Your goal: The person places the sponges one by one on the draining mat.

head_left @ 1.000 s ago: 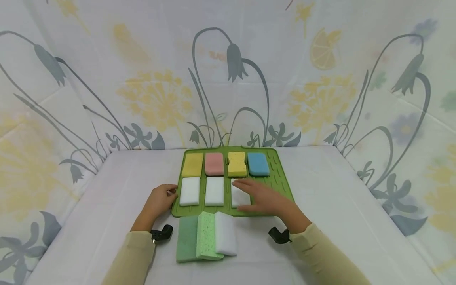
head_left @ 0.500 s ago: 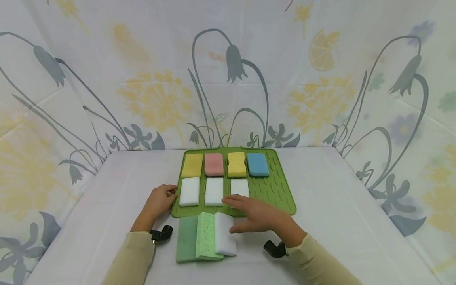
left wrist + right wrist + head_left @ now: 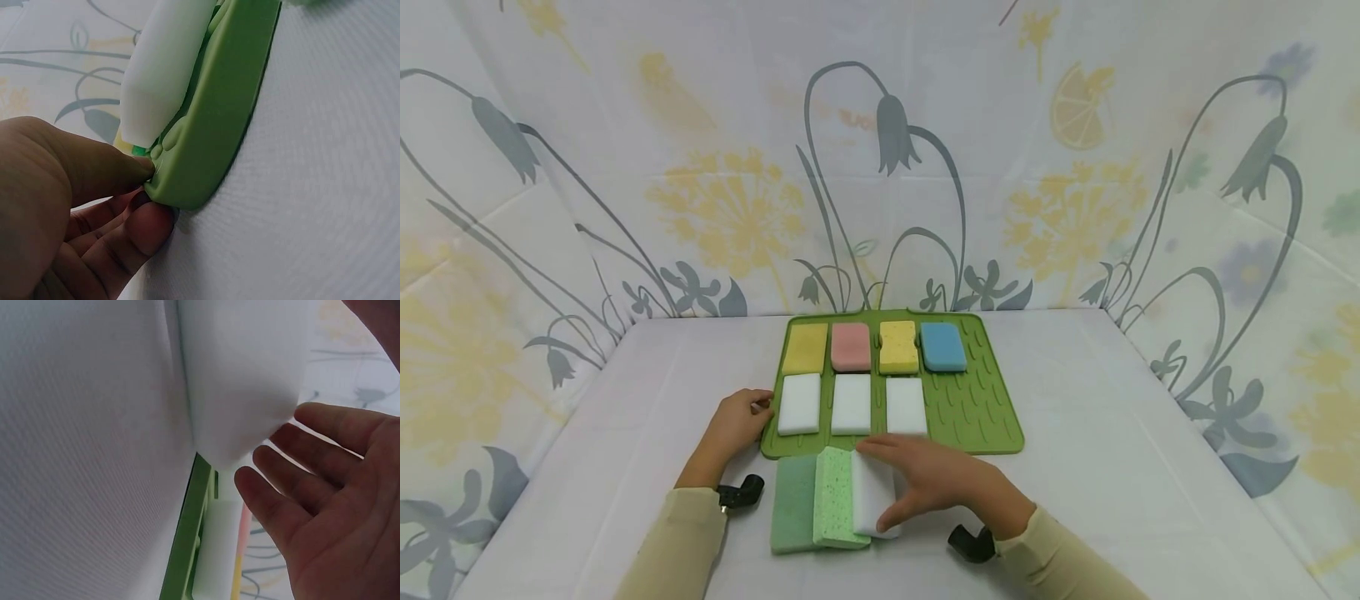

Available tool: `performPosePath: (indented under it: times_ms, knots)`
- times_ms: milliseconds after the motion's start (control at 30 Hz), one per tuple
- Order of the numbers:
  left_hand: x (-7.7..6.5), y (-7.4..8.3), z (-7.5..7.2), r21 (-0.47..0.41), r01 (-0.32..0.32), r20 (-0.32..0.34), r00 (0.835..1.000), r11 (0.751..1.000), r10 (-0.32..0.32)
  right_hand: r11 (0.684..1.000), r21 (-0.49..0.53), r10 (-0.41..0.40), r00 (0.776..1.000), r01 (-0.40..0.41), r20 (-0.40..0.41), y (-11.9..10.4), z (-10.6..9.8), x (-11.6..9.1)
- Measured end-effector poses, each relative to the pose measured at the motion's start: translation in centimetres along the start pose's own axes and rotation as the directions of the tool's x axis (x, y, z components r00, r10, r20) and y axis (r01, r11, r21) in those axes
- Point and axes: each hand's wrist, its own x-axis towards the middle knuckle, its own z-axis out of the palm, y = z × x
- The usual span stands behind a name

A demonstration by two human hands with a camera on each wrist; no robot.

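My left hand (image 3: 735, 427) pinches the left edge of a green ribbed mat (image 3: 977, 410); in the left wrist view the thumb lies over the raised rim (image 3: 215, 137) and the fingers are beneath it. My right hand (image 3: 946, 477) reaches over a white sponge (image 3: 871, 493), fingertips near its far end and thumb near its front end. The right wrist view shows these fingers (image 3: 275, 500) spread, fairly straight, close to the white block; whether they touch it is unclear. That sponge leans on a speckled light-green sponge (image 3: 837, 500), which overlaps a darker green one (image 3: 793, 504).
On the mat, the back row holds a mustard sponge (image 3: 805, 348), a pink one (image 3: 851, 347), a yellow notched one (image 3: 898, 347) and a blue one (image 3: 943, 347). Three white sponges (image 3: 852, 404) form the front row. A floral cloth (image 3: 737, 208) hangs behind.
My right hand has moved from the rightmost white sponge on the mat, toward me and left, to the white sponge of the front pile. The left hand has stayed at the mat's edge.
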Motion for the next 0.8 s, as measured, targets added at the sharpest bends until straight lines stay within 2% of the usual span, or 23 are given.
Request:
performPosePath:
  times_ms: [200, 800]
  knots:
    - [-0.1, 0.17, 0.0, -0.009, 0.013, 0.002, 1.0, 1.0, -0.013, 1.0, 0.015, 0.002, 1.0, -0.002, 0.001, -0.22, 0.45, 0.05]
    - [0.04, 0.04, -0.01, -0.01, 0.016, 0.008, 1.0, 1.0, -0.016, 0.998, -0.052, -0.046, 0.999, 0.045, -0.014, -0.26, 0.86, -0.03]
